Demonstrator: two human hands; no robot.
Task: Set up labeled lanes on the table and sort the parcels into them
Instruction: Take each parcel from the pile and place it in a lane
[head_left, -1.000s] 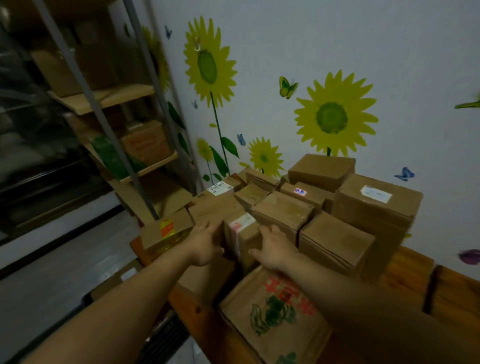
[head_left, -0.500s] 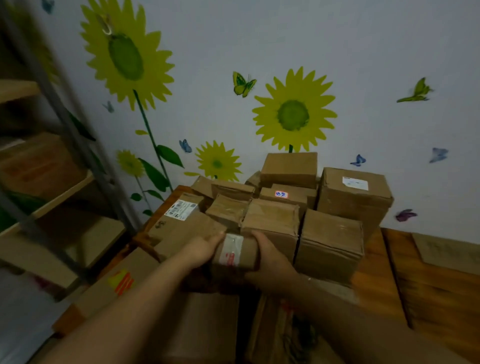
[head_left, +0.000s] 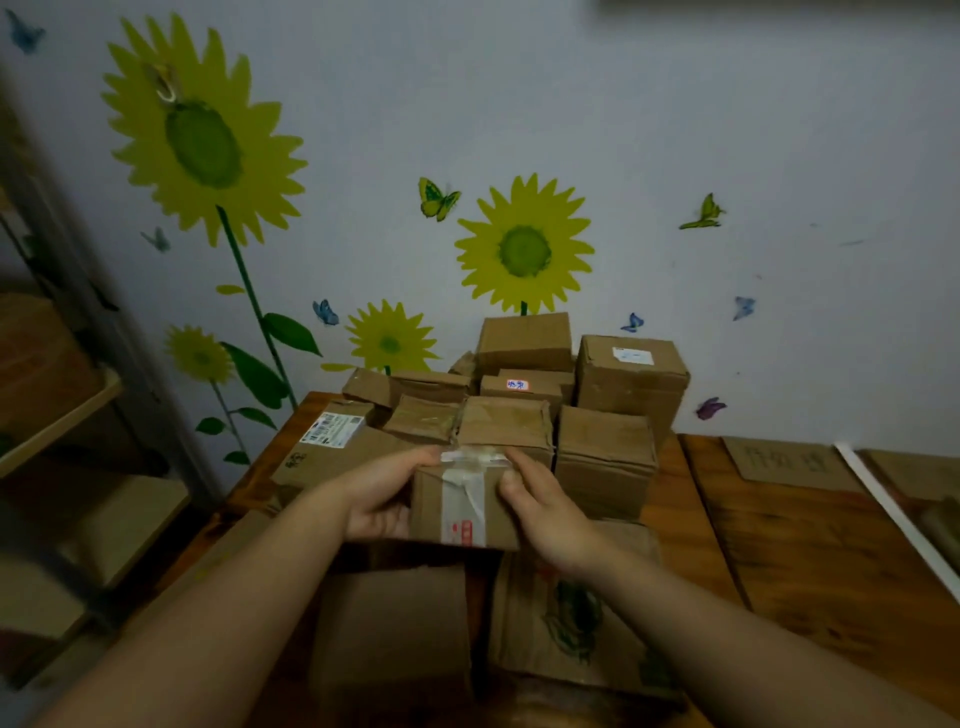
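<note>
Gripping the small taped parcel (head_left: 457, 512) from either side, the left hand (head_left: 376, 499) cups its left face and the right hand (head_left: 545, 514) curls over its far right corner. It sits between the palms, just short of the pile (head_left: 602, 457). A cardboard card (head_left: 784, 462), likely a lane label, lies on the table (head_left: 691, 519) well off to the right hand's side, so the carry probably goes rightward.

Parcel (head_left: 462, 506) before box pile (head_left: 524, 405) on table (head_left: 691, 525)

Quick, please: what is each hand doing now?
Left hand: grips the small taped parcel.
Right hand: grips the same parcel.
</note>
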